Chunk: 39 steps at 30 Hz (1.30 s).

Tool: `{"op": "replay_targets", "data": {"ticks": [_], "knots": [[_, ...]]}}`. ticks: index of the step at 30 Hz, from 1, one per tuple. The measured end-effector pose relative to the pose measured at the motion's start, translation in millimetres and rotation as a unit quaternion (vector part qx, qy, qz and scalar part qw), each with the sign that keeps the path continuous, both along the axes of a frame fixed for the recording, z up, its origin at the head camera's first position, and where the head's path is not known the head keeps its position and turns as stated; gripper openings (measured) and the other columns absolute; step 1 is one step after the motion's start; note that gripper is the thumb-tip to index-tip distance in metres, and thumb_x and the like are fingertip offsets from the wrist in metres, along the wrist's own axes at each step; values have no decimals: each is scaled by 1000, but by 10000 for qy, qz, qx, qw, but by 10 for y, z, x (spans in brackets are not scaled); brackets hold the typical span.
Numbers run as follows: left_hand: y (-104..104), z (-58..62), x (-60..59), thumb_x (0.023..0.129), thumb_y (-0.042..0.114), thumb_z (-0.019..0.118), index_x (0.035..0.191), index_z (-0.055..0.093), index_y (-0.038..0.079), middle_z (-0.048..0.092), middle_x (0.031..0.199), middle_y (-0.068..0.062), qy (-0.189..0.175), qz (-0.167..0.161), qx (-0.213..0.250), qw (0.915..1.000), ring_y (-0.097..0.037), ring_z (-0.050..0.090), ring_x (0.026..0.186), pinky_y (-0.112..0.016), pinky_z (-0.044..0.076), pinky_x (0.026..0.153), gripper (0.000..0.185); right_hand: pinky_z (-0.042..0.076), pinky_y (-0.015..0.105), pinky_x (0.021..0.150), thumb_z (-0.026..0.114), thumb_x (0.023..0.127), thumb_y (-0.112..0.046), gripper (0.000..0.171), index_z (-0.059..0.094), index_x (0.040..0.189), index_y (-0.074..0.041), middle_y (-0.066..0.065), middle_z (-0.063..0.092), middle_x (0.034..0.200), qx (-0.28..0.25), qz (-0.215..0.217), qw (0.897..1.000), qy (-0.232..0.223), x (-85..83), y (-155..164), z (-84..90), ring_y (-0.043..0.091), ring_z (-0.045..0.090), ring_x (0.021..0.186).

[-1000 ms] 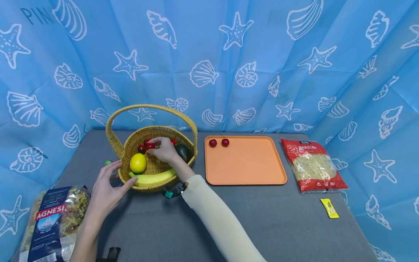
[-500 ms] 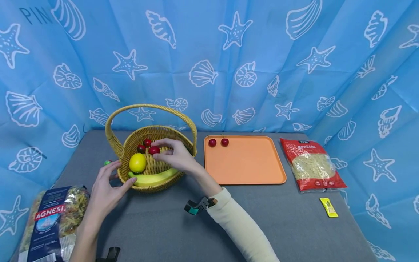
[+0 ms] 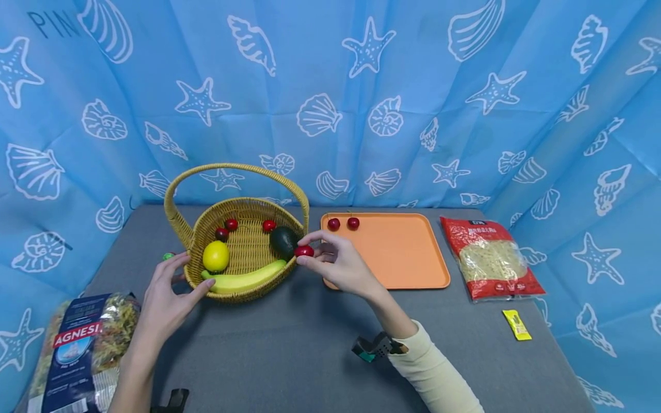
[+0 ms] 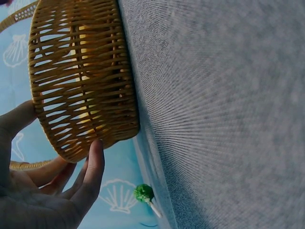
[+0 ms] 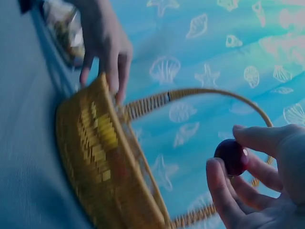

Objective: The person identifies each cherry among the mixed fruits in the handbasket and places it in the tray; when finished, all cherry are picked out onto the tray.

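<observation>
My right hand (image 3: pixel 330 258) pinches a red cherry (image 3: pixel 303 250) (image 5: pixel 230 156) between thumb and fingertips, just outside the right rim of the wicker basket (image 3: pixel 242 287) (image 4: pixel 81 81) (image 5: pixel 105 162). My left hand (image 3: pixel 170 295) (image 4: pixel 52 186) rests with straight fingers against the basket's left front wall. Inside the basket lie a lemon (image 3: pixel 216 256), a banana (image 3: pixel 242 281), an avocado (image 3: pixel 284 241) and three cherries (image 3: pixel 231 224). An orange tray (image 3: pixel 397 264) to the right holds two cherries (image 3: pixel 343 223) at its far left corner.
A pasta bag (image 3: pixel 77 350) lies at the front left. A red noodle packet (image 3: pixel 488 258) and a small yellow sachet (image 3: pixel 516 325) lie right of the tray. A green lollipop (image 3: pixel 169 256) (image 4: pixel 143 193) sits left of the basket. Blue shell-print cloth surrounds the grey table.
My right hand has lifted a cherry out of the basket and moved it right, past the rim, towards the tray. The left hand has stayed on the basket.
</observation>
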<state>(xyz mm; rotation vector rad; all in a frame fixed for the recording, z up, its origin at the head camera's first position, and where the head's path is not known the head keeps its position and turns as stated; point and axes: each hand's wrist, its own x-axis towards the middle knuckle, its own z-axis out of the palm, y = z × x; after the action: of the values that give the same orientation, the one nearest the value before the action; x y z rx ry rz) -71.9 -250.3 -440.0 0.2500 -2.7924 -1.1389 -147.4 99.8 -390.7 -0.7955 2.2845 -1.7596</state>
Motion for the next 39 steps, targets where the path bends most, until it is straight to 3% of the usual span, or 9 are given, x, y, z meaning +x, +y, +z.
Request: {"op": "replay_targets", "data": {"ticks": [7, 13, 18, 27, 39], "knots": [[-6, -2, -6, 99, 41, 81, 161, 43, -4, 35, 168, -32, 0, -22, 61, 10000, -52, 55, 134, -71, 50, 110, 86, 71, 45, 89, 81, 99, -12, 33, 73, 130, -5, 17, 78, 125, 769, -992, 9890, 784, -227, 467, -233, 33, 81, 104], [-7, 0, 0, 99, 43, 81, 162, 42, -4, 35, 168, -32, -90, -26, 41, 9999, -53, 55, 134, -71, 49, 109, 88, 69, 53, 93, 79, 98, -3, 35, 70, 132, 2, 24, 66, 131, 1159, -1712, 9753, 778, -551, 823, -528, 45, 78, 112], [-5, -2, 0, 99, 42, 81, 162, 42, -4, 35, 168, -32, -62, -40, 63, 10000, -53, 55, 135, -71, 49, 110, 87, 67, 53, 99, 77, 98, 0, 32, 72, 130, 5, 25, 55, 132, 1342, -2103, 9668, 552, -814, 1054, -731, 46, 75, 113], [-12, -14, -4, 98, 42, 81, 161, 43, -4, 35, 168, -32, -20, -10, 31, 10000, -53, 55, 135, -71, 51, 108, 87, 63, 53, 106, 73, 99, 3, 35, 70, 134, 6, 31, 59, 132, 1513, -2022, 9674, 183, -1159, 1235, -941, 48, 72, 125], [-6, -4, -15, 98, 42, 82, 161, 44, -4, 37, 167, -32, -58, 26, 14, 10000, -52, 56, 134, -70, 51, 110, 87, 61, 56, 110, 73, 101, -2, 36, 70, 137, 4, 31, 61, 142, 1786, -2010, 9632, -28, -1235, 1253, -948, 46, 71, 127]]}}
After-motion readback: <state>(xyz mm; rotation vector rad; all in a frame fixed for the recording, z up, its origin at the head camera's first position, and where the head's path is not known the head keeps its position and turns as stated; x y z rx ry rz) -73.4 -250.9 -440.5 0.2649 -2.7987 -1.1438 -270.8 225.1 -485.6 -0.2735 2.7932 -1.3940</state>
